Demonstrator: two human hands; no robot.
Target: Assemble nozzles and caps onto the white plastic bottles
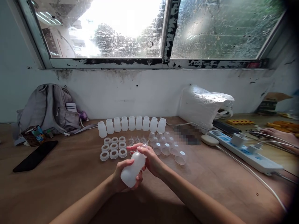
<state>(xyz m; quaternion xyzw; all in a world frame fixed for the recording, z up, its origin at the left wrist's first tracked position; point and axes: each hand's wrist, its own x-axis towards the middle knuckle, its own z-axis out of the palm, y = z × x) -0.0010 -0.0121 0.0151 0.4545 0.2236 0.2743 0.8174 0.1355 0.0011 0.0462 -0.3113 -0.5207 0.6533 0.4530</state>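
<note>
My left hand is wrapped round the body of a frosted white plastic bottle, which tilts with its neck up to the right. My right hand is closed over the bottle's neck, its fingers pinched on a small clear part that I cannot make out. Behind my hands stands a row of several more white bottles. In front of that row lie several white screw rings, a few small clear teats and several clear domed caps.
A grey backpack leans on the wall at the left, with a small carton and a black phone before it. A white bag sits back right. A white power strip with cables crosses the right side, near another person's hand.
</note>
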